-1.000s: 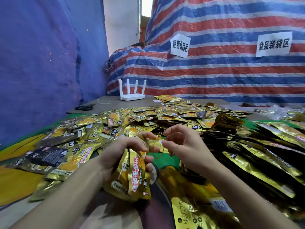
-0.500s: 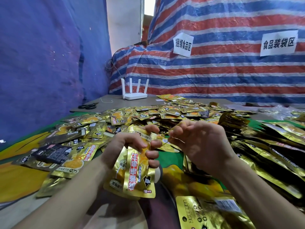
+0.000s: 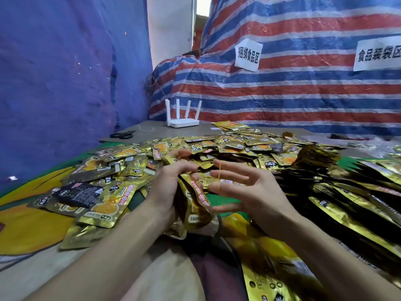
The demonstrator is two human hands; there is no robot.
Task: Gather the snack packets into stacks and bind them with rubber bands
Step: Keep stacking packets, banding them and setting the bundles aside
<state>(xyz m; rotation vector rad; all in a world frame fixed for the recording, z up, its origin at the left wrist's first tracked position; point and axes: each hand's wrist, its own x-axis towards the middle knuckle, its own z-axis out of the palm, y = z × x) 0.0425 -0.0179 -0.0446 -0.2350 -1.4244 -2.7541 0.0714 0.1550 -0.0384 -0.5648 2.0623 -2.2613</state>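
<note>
Left hand (image 3: 166,192): stack (image 3: 193,205) gripped, long axis near-to-far.
Right hand (image 3: 249,192): fingers spread wide, rubber band (image 3: 219,177) stretched, just right of stack.

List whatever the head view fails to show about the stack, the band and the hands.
All in the head view:
1. Stack: the packet count is hidden, because the left hand grips round it and the packets overlap.
2. Left fingertips: motion-blurred.
3. Rubber band: too thin. Only one strand shows, over spread fingers of the right hand, so its full loop is unclear.
4. Far-right sign: cut off by the frame's right edge.
</note>
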